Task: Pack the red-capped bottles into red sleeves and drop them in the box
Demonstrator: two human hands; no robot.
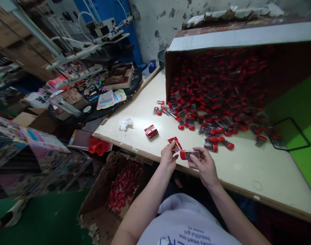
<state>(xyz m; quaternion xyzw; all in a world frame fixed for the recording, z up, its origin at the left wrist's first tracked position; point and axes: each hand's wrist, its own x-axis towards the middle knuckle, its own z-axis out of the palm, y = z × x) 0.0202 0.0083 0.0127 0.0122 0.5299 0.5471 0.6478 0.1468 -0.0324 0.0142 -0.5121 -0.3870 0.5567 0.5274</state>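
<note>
My left hand (168, 157) pinches a small red printed card (177, 147) near the table's front edge. Just to its right, my right hand (206, 167) grips a small clear container with a red cap (184, 155), cap end toward the left hand. Dark contents show through its clear wall. Below that container, partly hidden by my right fingers, is another red printed piece (192, 165); whether it is held or lying on the table I cannot tell. A small stack of red printed cards (151, 131) lies on the table to the left.
A large cardboard box (211, 41) lies on its side, spilling many red-capped containers (216, 126) onto the white table (237, 170). Crumpled tissue (125, 124) and a rubber band (257, 185) lie there too. A lower carton (94, 200) holds red-capped pieces. A machine with a round black table (137, 80) stands left.
</note>
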